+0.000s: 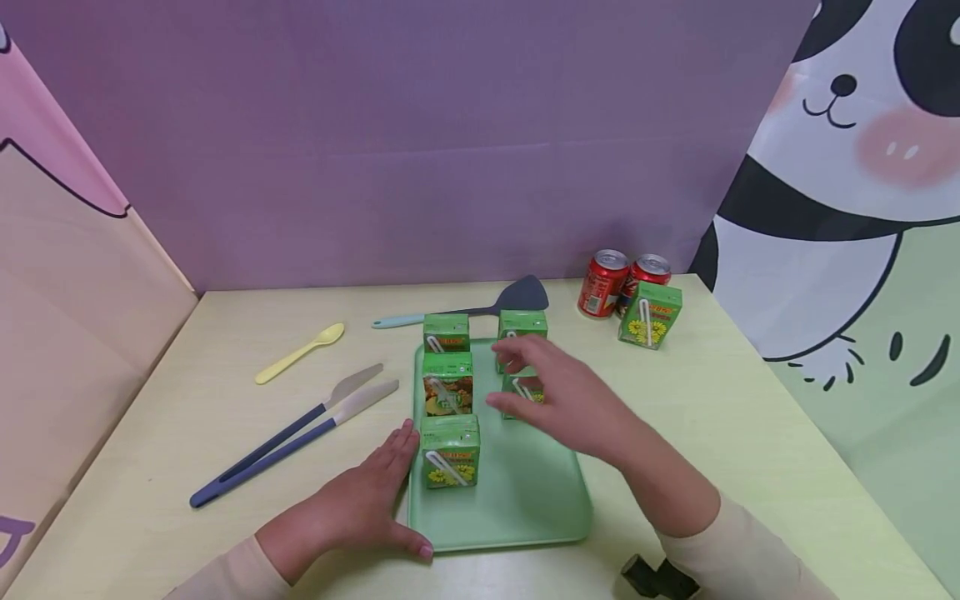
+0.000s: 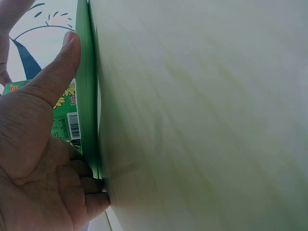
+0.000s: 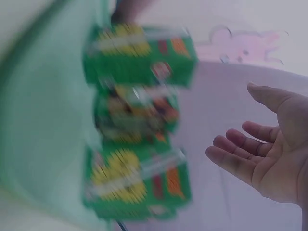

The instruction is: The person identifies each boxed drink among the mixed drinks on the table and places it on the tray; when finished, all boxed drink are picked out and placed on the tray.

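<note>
A green tray bears green drink cartons with white straws. Three line its left side: front, middle and back. On the right side are a back carton and a nearer carton, both partly hidden by my right hand. That hand hovers over the tray, its fingers loosely spread and holding nothing; the right wrist view also shows its bare palm. My left hand rests at the tray's left edge, fingers extended and thumb at the near corner. In the left wrist view, its fingertips touch the rim.
Another drink carton stands at the back right before two red cans. A spatula lies behind the tray. To the left are a yellow spoon and blue-handled tongs. A purple wall closes the back.
</note>
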The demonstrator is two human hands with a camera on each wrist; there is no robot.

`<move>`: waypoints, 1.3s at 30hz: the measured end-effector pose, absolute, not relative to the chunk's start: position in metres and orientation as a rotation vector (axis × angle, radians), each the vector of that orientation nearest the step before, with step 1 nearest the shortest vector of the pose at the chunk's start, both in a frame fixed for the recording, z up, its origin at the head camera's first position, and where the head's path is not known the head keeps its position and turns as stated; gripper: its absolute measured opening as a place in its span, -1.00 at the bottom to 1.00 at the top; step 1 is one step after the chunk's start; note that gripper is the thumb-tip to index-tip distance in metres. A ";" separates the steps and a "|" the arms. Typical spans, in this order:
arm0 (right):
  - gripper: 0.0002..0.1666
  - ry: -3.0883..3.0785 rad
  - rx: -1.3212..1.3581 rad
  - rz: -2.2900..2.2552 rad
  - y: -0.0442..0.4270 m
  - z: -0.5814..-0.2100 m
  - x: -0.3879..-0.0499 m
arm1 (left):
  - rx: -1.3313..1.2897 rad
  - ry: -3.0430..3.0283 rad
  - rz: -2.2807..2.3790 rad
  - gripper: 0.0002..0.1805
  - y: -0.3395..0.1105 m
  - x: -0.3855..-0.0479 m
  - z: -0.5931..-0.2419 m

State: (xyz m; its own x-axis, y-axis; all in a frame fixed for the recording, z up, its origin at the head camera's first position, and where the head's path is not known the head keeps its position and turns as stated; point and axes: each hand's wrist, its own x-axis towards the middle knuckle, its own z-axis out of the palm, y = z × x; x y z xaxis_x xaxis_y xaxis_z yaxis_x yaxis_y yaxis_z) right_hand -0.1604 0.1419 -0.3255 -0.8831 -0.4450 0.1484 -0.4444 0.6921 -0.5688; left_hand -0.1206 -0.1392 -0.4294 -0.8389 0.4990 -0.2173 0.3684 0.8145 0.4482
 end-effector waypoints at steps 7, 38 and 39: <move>-0.26 2.998 -0.604 -1.109 0.196 -0.301 -0.185 | 0.654 2.670 0.548 0.55 -0.138 -0.121 -0.430; 0.37 2.957 0.097 -1.202 0.358 -0.379 -0.300 | 0.646 2.660 0.547 0.54 -0.138 -0.120 -0.428; 0.39 2.937 0.097 -1.217 0.359 -0.383 -0.302 | 0.642 2.660 0.548 0.54 -0.138 -0.120 -0.428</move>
